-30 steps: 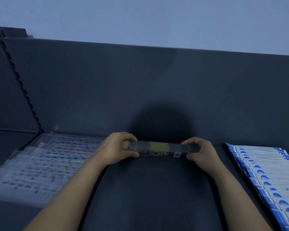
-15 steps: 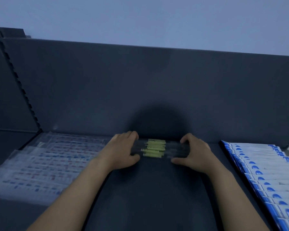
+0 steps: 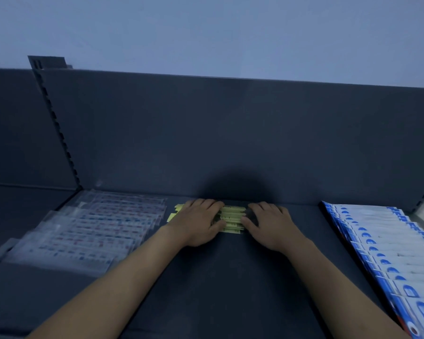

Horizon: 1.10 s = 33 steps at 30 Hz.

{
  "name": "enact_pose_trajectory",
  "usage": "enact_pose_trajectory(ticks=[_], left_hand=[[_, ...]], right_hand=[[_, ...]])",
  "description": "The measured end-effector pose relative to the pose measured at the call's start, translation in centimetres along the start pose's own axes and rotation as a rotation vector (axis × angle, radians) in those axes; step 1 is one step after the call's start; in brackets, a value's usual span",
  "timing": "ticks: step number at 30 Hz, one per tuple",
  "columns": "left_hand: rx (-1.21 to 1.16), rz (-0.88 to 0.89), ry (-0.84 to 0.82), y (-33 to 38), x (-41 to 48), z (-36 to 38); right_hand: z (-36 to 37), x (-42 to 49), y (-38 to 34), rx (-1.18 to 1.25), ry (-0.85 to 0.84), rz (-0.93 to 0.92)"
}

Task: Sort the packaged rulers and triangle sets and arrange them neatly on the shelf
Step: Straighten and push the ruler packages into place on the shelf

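The shelf (image 3: 230, 277) is the first risk. Its dark, flat deck looks smooth and probably slippery, so packs pushed across it could skate and fan out of line. At the right, the long row of blue-and-white packs (image 3: 387, 243) lies overlapped like shingles from near to far, and a careless forearm could knock it askew. At the left, the clear packs (image 3: 101, 226) are glossy film sleeves with small red and blue print. They lie just beside the middle batch, so a sideways shove could ride one lot over the other.

The yellow-labelled ruler packs (image 3: 231, 218) lie far and central, close to the back panel (image 3: 230, 143). They are thin, long strips in shiny wrap, with some yellow ends poking out leftward. The left hand (image 3: 198, 223) and right hand (image 3: 271, 226) lie flat on them, slightly apart, pressing down. In this dim blur I cannot tell whether the thumbs hook the near edge.
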<state>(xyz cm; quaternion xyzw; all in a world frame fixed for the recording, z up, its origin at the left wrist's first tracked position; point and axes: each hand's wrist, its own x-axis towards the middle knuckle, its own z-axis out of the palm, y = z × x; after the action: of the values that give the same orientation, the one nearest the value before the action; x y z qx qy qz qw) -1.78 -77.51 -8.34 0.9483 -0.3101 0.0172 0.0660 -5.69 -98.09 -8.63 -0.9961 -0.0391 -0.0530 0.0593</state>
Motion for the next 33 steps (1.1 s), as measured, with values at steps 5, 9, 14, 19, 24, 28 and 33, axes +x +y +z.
enact_pose_trajectory(ticks=[5,9,14,19,24,28,33], left_hand=[[-0.013,-0.025,-0.072,0.0,-0.9,-0.6],[-0.011,-0.003,-0.024,-0.1,-1.3,0.1],[-0.031,0.003,-0.133,-0.3,-0.6,0.0],[-0.045,0.016,-0.149,-0.6,-0.2,-0.3],[-0.005,0.111,-0.018,-0.9,-1.5,0.3],[-0.077,0.006,-0.121,-0.1,-2.1,0.8],[-0.046,0.007,-0.139,0.6,-2.6,0.0]], right_hand=[[0.1,-1.3,-0.4,0.016,0.012,-0.054],[1.2,-2.1,-1.2,0.038,-0.037,-0.066],[0.9,-1.5,-1.5,0.018,-0.105,-0.029],[0.5,-1.8,-1.7,0.025,-0.143,-0.021],[0.7,-3.4,-1.9,0.050,-0.122,-0.050],[0.5,-3.7,-2.1,0.037,-0.176,-0.036],[0.5,-4.0,-1.9,0.043,-0.187,-0.049]])
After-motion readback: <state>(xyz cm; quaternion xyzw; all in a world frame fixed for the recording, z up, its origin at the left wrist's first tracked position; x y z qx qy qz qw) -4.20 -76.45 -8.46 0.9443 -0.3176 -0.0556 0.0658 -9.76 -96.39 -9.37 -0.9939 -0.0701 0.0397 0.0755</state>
